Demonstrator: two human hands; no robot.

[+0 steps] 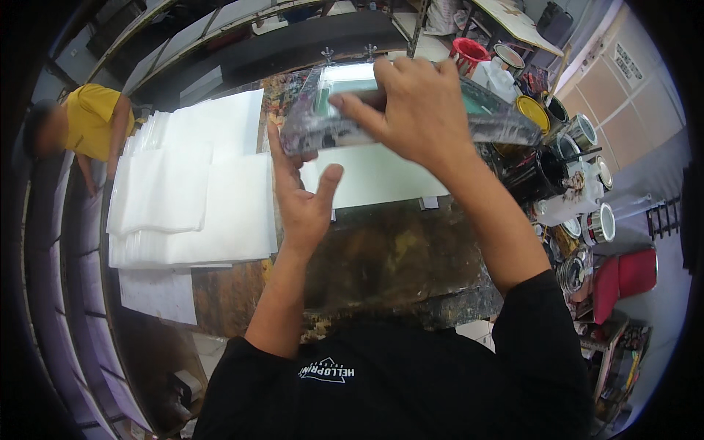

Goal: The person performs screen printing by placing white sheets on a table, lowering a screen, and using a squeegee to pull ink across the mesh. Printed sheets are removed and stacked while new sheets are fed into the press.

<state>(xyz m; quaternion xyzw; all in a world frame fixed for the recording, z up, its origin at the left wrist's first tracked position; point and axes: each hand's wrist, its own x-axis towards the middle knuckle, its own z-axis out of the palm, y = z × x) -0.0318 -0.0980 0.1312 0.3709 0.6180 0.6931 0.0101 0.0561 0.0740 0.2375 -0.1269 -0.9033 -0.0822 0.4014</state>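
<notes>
At the near rail of tilted screen frame (330, 136), holds with right hand (425, 110), fingers bent over, thumb spread; by its left corner, extends left hand (302, 205), thumb wide from fingers, cannot tell if touching. Below, pale sheet (374, 182) on stained table (381, 257); leftward, stacked white sheets (194, 198).

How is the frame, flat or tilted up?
Tilted up: the frame has its near edge above the sheet, left hand at its corner.

One frame (330, 135), two wing nuts (327, 56)
</notes>
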